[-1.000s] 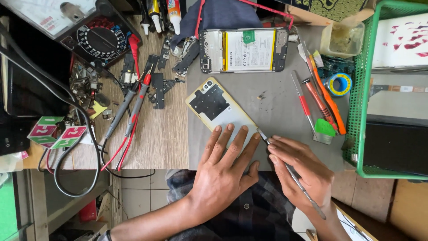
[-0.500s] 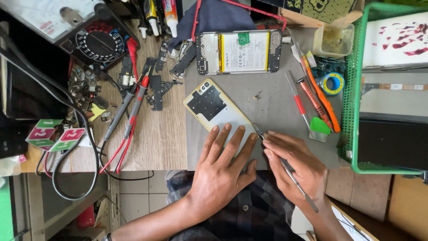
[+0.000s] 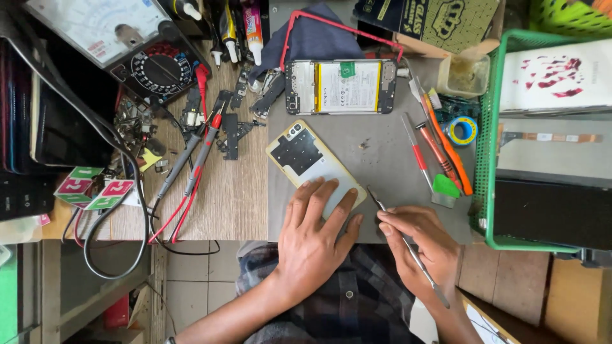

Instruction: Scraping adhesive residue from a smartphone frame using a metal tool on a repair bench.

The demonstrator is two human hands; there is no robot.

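I'm pressing my flat, open left hand (image 3: 315, 239) on the phone back cover (image 3: 312, 165); my right hand (image 3: 421, 245) is pinching a metal pry tool (image 3: 408, 245).

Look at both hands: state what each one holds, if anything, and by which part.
The right hand holds a thin metal tool along its shaft, tip towards the back cover. The left hand grips nothing; it lies flat, pressing the cover's near end.

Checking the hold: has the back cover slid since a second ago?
No. The back cover lies in the same spot below the opened phone, pinned flat by the left hand.
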